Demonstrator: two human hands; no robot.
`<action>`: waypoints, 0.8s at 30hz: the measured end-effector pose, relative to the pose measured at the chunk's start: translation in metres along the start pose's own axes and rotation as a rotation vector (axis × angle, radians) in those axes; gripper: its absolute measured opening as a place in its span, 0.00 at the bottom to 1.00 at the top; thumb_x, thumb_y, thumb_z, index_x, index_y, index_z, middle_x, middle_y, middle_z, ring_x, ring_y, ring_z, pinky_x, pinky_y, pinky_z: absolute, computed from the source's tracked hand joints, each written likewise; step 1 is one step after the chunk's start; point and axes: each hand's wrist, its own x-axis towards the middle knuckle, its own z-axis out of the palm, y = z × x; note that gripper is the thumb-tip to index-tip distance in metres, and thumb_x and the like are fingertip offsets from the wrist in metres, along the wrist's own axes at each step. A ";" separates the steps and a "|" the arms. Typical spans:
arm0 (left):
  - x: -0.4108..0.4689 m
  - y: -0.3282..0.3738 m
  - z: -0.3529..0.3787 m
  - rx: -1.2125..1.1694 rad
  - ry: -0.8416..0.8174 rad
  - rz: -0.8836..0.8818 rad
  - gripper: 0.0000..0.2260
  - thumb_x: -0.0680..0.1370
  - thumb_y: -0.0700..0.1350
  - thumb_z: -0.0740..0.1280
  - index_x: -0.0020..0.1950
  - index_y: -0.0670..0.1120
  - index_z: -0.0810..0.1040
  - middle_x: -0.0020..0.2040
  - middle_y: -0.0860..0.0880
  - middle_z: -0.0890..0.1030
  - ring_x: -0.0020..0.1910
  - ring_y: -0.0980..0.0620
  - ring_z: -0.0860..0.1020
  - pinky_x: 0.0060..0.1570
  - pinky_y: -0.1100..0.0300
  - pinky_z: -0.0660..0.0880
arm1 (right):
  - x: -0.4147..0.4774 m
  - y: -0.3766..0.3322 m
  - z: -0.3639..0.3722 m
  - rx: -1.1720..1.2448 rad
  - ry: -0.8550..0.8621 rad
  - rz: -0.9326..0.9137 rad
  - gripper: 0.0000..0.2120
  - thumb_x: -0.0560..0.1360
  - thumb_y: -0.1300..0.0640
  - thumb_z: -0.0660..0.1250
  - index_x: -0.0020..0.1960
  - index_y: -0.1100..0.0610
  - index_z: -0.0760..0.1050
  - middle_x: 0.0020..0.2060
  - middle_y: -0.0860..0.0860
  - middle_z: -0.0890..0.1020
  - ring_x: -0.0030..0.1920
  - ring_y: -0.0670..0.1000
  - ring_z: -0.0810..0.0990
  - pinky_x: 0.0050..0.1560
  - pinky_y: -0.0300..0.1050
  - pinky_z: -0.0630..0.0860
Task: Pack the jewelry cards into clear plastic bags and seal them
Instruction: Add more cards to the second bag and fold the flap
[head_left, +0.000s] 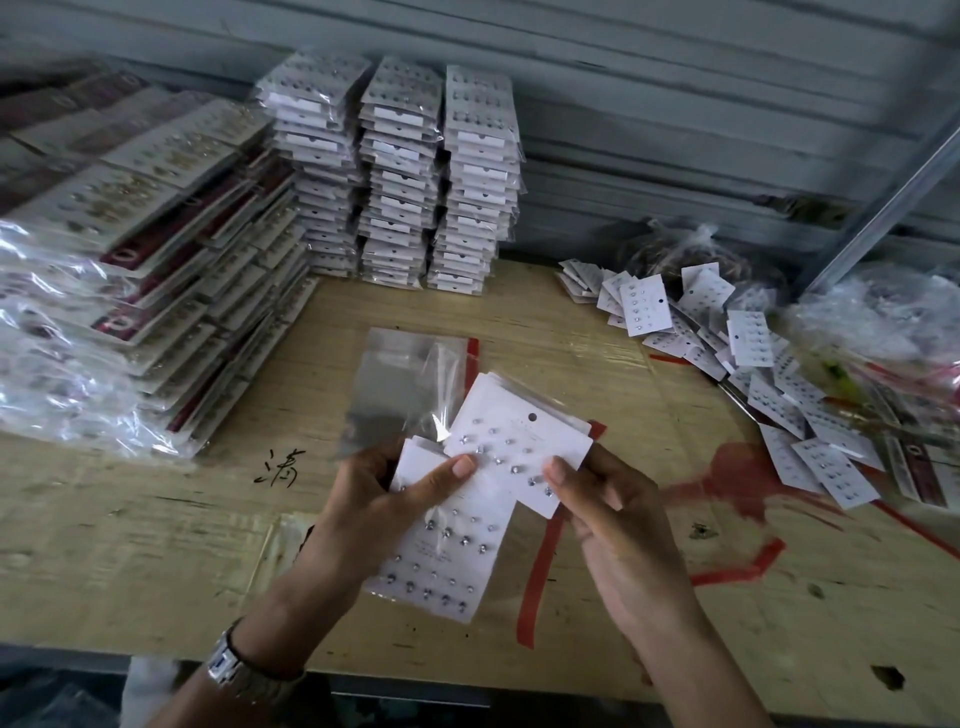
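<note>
While the left hand (374, 499) grips a fanned sheaf of white stud-earring cards (447, 561), thumb pressed flat across them, the right hand (618, 514) pinches the near corner of the top white rectangular card with rows of small stones (524, 447), thumb on its face and fingers curled beneath. A flat clear plastic bag (400, 374) stands up just beyond the left fingers, seemingly caught in that same grip. I can't make out its mouth from here.

To my eye the step is feeding that top card into the bag. It would go best with the bag's lips parted first, then the card slid in square, hole end leading, so the studs don't snag the film and the flap stays clean for sealing. The loose heap of unbagged white cards (753, 364) lies well beyond the right hand.
</note>
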 end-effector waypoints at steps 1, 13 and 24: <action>0.000 -0.001 -0.001 0.019 -0.024 -0.003 0.10 0.67 0.54 0.75 0.41 0.48 0.85 0.37 0.46 0.86 0.33 0.48 0.84 0.29 0.61 0.77 | 0.000 0.001 0.000 -0.030 0.010 -0.002 0.18 0.69 0.49 0.75 0.56 0.54 0.83 0.53 0.55 0.85 0.57 0.53 0.82 0.55 0.42 0.78; 0.000 -0.008 -0.001 0.040 -0.171 -0.055 0.13 0.69 0.57 0.75 0.50 0.54 0.84 0.48 0.47 0.86 0.44 0.45 0.86 0.41 0.55 0.82 | -0.006 0.000 0.008 -0.406 -0.006 -0.118 0.09 0.75 0.48 0.70 0.52 0.50 0.82 0.45 0.46 0.86 0.46 0.44 0.84 0.44 0.31 0.77; 0.000 -0.010 -0.002 -0.133 -0.230 -0.275 0.16 0.74 0.53 0.72 0.55 0.43 0.83 0.52 0.39 0.85 0.52 0.35 0.82 0.47 0.51 0.82 | -0.010 -0.005 0.004 -0.328 0.128 -0.115 0.13 0.67 0.50 0.76 0.51 0.48 0.83 0.43 0.47 0.87 0.44 0.47 0.86 0.41 0.32 0.79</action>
